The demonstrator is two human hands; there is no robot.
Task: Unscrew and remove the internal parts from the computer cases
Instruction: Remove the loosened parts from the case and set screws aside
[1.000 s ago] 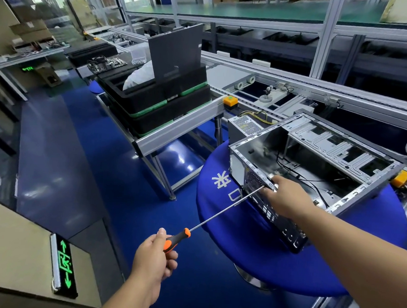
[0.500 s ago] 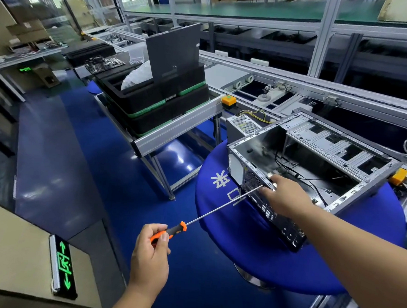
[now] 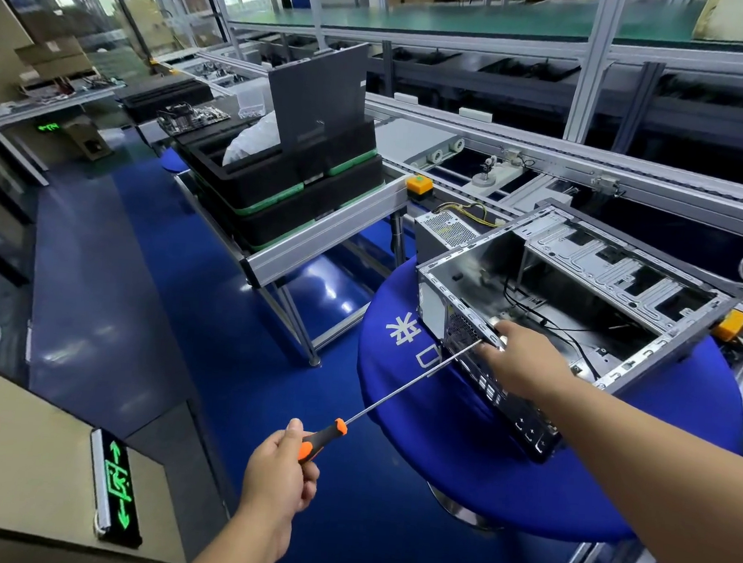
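Left hand (image 3: 277,471) is gripping the orange-black long-shaft screwdriver (image 3: 323,439); right hand (image 3: 523,364) is steadying its tip against the open grey metal computer case (image 3: 577,302) on the round blue worktop (image 3: 399,370), at two o'clock. Unscrewing is underway; next calls for steady turning.

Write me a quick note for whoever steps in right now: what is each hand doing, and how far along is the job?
Left hand: grips the orange and black handle of the screwdriver, whose tip reaches the rear panel of the case.
Right hand: on the case's rear edge, at the screwdriver tip; what its fingers hold is hidden.
The case lies open on the blue table.
Done: the motherboard bay looks empty; a power supply sits behind the case.
Left: this rear screw, the black cables inside.
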